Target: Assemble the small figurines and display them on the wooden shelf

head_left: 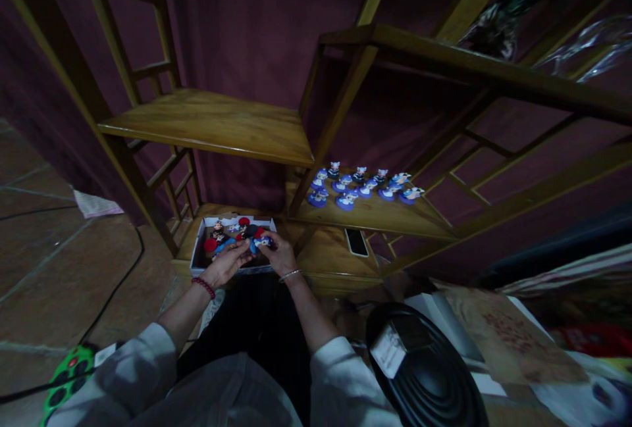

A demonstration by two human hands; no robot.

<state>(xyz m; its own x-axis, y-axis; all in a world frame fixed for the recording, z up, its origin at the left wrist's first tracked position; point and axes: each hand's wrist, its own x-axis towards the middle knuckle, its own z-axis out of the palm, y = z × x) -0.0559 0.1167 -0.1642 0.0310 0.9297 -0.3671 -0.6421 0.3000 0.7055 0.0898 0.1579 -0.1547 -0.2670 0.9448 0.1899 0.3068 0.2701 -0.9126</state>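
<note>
Above a shallow white box (195, 259), my two hands meet around a small blue and white figurine (263, 241). My right hand (280, 256) grips it between thumb and fingers. The fingers of my left hand (230, 265) are closed at its left side, against a blue part of it. Inside the box lie several more figurines, among them one with a red top (243, 222) and another red piece (210, 245). My hands hide part of the box's near side.
Several small blue and white figurines (347, 199) stand in rows on the wooden shelf (419, 220) to the right. A phone (356, 243) lies on the lower board. A higher shelf (212, 121) overhangs the box. Beside me are a black ridged stool (429, 368) and a green power strip (69, 377).
</note>
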